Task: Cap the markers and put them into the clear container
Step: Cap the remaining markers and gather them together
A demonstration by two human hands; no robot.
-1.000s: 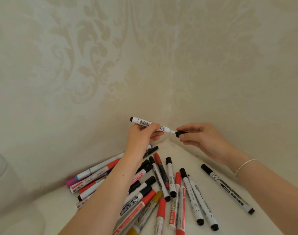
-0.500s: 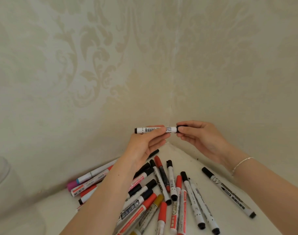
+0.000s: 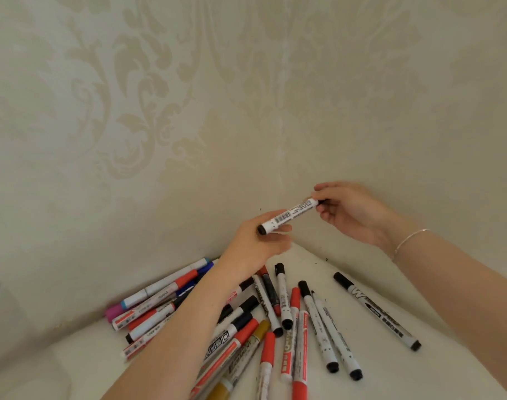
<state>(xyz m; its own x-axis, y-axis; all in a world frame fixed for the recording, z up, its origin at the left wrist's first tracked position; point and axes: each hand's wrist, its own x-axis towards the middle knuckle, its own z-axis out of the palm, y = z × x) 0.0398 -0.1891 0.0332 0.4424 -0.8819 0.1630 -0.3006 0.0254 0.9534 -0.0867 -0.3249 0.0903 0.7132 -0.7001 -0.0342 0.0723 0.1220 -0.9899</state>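
Now I am pinching the white marker [image 3: 288, 215] at both ends, right hand [image 3: 349, 210] seating its cap, left hand [image 3: 253, 246] steadying the barrel

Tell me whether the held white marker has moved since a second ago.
Yes. The white marker has swung: its capped end, pinched by the right hand, now lies right of the wall corner seam, its other end lower in the left hand.
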